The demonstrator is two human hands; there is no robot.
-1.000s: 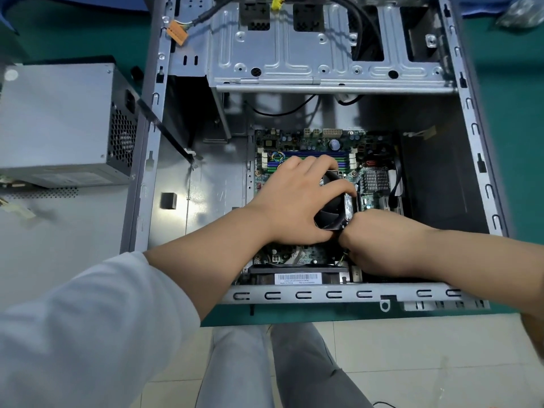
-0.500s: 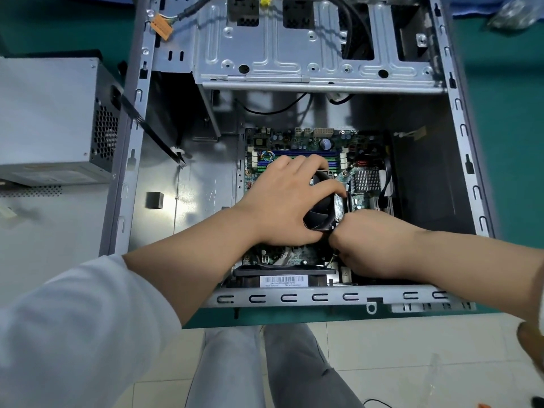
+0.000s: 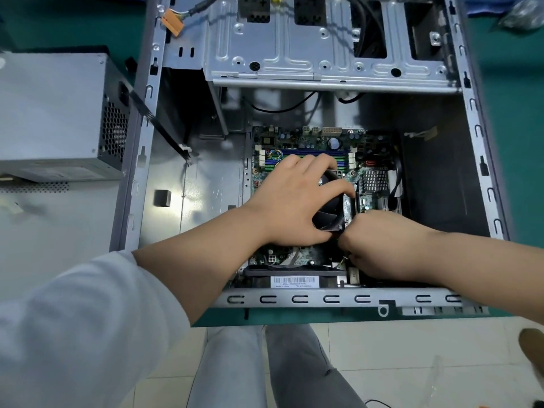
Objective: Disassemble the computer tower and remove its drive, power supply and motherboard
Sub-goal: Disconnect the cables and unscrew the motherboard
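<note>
left hand [image 3: 290, 198] grips cooler fan [image 3: 331, 212], right hand [image 3: 379, 245] adjacent

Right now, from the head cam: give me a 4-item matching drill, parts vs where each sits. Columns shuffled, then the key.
Things
1. power supply
2. motherboard
3. CPU fan
4. orange connector

Places
A. under the left hand, with the right hand at its near corner
B. outside the case, on the table to its left
C. dangling at the case's far left corner
D. flat on the case floor, below the drive cage

Pairs: 1-B, 2-D, 3-A, 4-C
</note>
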